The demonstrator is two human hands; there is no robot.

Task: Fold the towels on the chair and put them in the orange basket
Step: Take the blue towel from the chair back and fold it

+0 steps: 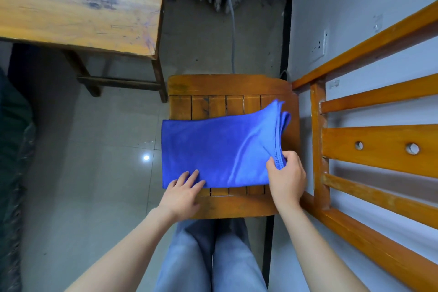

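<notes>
towel (213,149): blue, folded in layers, lying flat across the seat of the chair (227,85), its left side reaching a little past the seat edge.
left hand (182,194): fingers straight, grip wide, pressing down the near left part of the cloth.
right hand (288,178): grip narrow, thumb and fingers pinching the stacked hems at the right edge.
step in hand: I judge it a fold half done, the edges being lined up (several layers show at the right).
next move: probably to carry the pinched edge over to the left while the flat hand stops the cloth from sliding; the soft layers may slip apart.
orange basket: not in view from here.
</notes>
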